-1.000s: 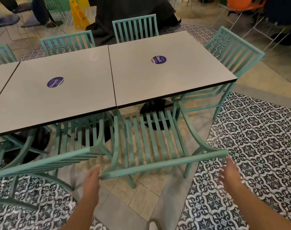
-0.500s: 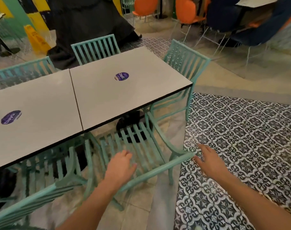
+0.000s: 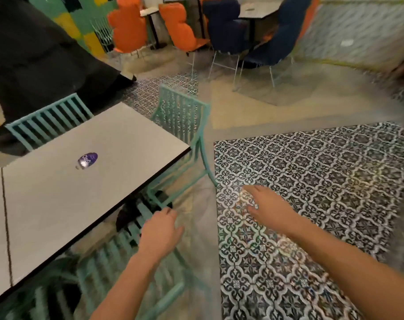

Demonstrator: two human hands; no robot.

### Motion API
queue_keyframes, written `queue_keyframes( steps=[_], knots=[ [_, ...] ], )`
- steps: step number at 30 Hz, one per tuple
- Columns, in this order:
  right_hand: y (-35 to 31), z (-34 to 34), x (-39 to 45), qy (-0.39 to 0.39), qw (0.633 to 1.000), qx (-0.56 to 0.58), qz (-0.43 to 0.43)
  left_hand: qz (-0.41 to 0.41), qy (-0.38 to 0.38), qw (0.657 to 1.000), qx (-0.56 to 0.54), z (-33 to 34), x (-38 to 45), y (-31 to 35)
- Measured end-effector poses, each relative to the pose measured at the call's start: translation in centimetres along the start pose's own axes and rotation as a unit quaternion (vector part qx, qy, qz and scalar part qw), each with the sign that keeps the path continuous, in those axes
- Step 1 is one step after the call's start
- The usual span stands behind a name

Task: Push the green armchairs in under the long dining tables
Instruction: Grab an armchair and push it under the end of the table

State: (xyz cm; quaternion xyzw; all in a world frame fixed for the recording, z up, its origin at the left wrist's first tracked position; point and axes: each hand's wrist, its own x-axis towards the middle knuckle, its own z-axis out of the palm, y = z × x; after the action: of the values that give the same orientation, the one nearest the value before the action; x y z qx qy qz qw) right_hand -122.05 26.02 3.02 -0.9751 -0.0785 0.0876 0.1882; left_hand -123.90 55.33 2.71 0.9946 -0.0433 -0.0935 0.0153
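The nearest green armchair point(image 3: 136, 255) sits partly under the long table point(image 3: 65, 195), its back blurred. Both hands hover free, left hand point(image 3: 160, 234) and right hand point(image 3: 263, 204), fingers loosely spread, holding nothing. Shoved crooked, its arm might catch the tabletop edge.

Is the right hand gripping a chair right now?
No, the right hand hangs open over the patterned floor tiles, touching no chair.
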Motion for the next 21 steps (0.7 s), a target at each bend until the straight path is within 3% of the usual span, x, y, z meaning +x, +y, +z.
queue_keyframes(
  steps=[5,12,21],
  knots=[
    [4.8,-4.3,6.2,-0.028,1.000,0.011,-0.009,-0.036,0.034,0.992,-0.117,-2.0,9.1,5.7],
    [12.4,-7.5,20.6,-0.036,0.998,-0.025,-0.044,-0.009,0.069,0.988,-0.136,-2.4,26.8,10.7],
    [18.5,-15.7,38.9,-0.037,0.996,-0.043,-0.064,-0.034,0.077,0.992,-0.099,-6.8,47.6,14.4]
  ],
)
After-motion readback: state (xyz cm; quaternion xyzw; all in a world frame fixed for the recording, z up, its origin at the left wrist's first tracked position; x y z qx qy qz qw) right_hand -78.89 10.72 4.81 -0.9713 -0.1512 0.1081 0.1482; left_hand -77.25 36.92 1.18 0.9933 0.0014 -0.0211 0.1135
